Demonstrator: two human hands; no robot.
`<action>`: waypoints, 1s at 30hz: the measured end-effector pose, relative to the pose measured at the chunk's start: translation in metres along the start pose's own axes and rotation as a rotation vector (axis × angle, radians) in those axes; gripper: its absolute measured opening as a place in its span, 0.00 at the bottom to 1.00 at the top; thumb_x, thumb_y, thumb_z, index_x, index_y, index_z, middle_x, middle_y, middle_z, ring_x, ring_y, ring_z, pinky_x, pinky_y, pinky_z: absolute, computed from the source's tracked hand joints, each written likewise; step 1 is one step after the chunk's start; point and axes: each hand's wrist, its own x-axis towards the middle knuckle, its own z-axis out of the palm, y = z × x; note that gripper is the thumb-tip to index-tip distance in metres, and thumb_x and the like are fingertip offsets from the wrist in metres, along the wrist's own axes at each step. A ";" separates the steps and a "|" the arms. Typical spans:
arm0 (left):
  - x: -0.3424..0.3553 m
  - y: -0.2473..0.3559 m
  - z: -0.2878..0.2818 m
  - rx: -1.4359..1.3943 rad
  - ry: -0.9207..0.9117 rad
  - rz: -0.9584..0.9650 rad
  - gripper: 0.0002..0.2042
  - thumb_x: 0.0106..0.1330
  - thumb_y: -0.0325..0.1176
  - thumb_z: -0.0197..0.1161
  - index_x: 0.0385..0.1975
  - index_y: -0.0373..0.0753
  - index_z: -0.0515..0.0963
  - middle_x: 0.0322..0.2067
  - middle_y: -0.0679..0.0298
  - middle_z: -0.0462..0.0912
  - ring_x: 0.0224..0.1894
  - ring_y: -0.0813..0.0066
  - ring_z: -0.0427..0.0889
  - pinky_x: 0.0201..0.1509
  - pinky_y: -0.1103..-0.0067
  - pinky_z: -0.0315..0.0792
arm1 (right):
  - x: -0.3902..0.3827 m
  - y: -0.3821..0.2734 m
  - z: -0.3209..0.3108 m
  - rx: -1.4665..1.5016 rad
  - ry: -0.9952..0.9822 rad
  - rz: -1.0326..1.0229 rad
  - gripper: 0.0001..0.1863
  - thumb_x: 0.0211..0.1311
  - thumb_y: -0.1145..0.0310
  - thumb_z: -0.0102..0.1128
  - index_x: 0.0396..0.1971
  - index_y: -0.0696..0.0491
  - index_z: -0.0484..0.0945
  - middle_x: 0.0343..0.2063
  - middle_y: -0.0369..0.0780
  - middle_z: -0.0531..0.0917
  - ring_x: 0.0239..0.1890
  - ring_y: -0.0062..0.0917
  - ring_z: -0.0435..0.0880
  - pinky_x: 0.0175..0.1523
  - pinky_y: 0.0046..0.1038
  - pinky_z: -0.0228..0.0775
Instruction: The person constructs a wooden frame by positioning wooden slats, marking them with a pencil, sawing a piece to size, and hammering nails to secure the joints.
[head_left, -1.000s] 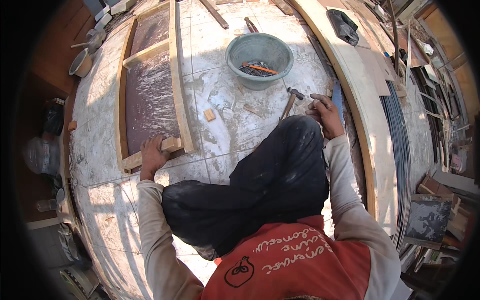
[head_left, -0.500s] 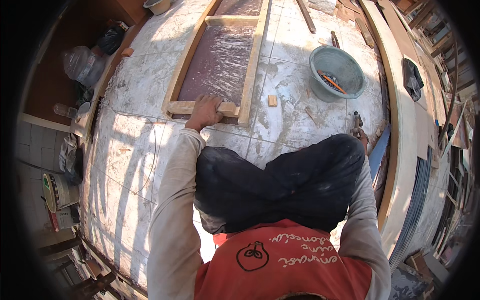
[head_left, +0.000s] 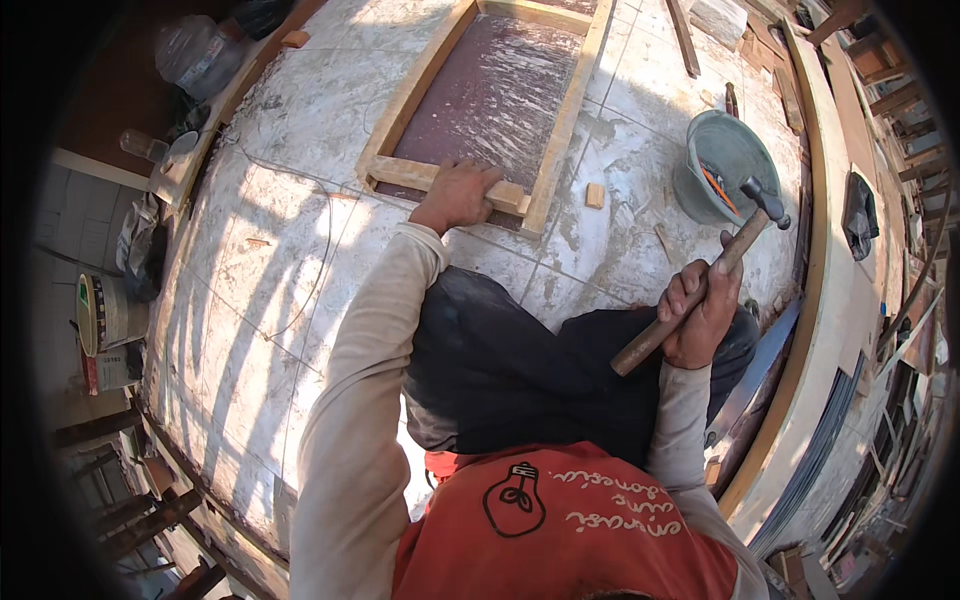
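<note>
A light wooden frame (head_left: 568, 135) lies on the floor ahead of me, around a whitish-streaked dark reddish panel (head_left: 490, 100). Across its near end runs a wooden crosspiece (head_left: 402, 173). My left hand (head_left: 460, 197) is closed over that crosspiece, pressing its fingers along the wood. A hammer (head_left: 742, 240) is in my right hand (head_left: 703, 315), raised above my right knee. The fingers wrap round the middle of its wooden handle, and its metal head points up and away, in front of the bucket.
A grey-green bucket (head_left: 698, 165) with an orange item and small dark pieces inside stands at the right. A small wooden block (head_left: 595, 195) lies between frame and bucket. By my right knee is a saw-like metal blade (head_left: 765, 362). A long board (head_left: 822, 180) borders the right side.
My right hand has come up from beside the knee, lifting the hammer into plain view. My left hand stays on the crosspiece. The whole view has shifted, moving the frame and bucket rightward.
</note>
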 end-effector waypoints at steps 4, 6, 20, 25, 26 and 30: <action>-0.001 0.004 -0.010 -0.063 -0.157 0.018 0.23 0.53 0.34 0.65 0.53 0.43 0.77 0.49 0.58 0.83 0.58 0.56 0.78 0.63 0.59 0.66 | -0.028 0.068 0.012 -0.149 -0.102 0.401 0.24 0.79 0.60 0.49 0.70 0.46 0.60 0.25 0.35 0.69 0.16 0.17 0.69 0.16 0.23 0.66; -0.009 0.003 -0.011 -0.073 -0.136 0.010 0.23 0.53 0.33 0.65 0.52 0.44 0.77 0.47 0.58 0.83 0.56 0.57 0.79 0.62 0.60 0.67 | -0.038 0.082 0.016 -0.251 -0.140 0.544 0.24 0.78 0.60 0.50 0.69 0.46 0.60 0.25 0.35 0.70 0.16 0.17 0.69 0.16 0.23 0.65; -0.033 -0.001 -0.016 -0.097 -0.087 0.073 0.21 0.51 0.32 0.65 0.49 0.44 0.80 0.41 0.61 0.83 0.54 0.59 0.79 0.59 0.63 0.68 | -0.049 0.105 0.001 -0.260 -0.059 0.652 0.22 0.77 0.62 0.51 0.66 0.44 0.63 0.24 0.33 0.69 0.15 0.17 0.69 0.15 0.22 0.65; -0.024 -0.002 -0.011 -0.097 -0.079 0.060 0.19 0.52 0.33 0.66 0.47 0.47 0.81 0.43 0.62 0.86 0.53 0.60 0.81 0.59 0.63 0.69 | -0.047 0.104 0.003 -0.273 -0.076 0.659 0.21 0.77 0.61 0.51 0.66 0.44 0.64 0.25 0.33 0.70 0.15 0.17 0.69 0.16 0.22 0.66; -0.024 -0.004 -0.011 -0.087 -0.067 0.050 0.17 0.53 0.32 0.65 0.45 0.46 0.81 0.43 0.62 0.85 0.53 0.60 0.81 0.59 0.62 0.69 | -0.046 0.105 0.006 -0.268 -0.098 0.659 0.21 0.77 0.61 0.51 0.66 0.44 0.63 0.25 0.33 0.70 0.15 0.17 0.69 0.16 0.23 0.67; -0.020 -0.008 -0.006 -0.075 -0.055 0.050 0.14 0.53 0.32 0.65 0.41 0.45 0.80 0.43 0.62 0.85 0.53 0.60 0.81 0.59 0.62 0.68 | -0.041 0.110 0.013 -0.240 -0.112 0.552 0.21 0.76 0.63 0.50 0.65 0.46 0.60 0.27 0.35 0.70 0.16 0.19 0.70 0.16 0.26 0.69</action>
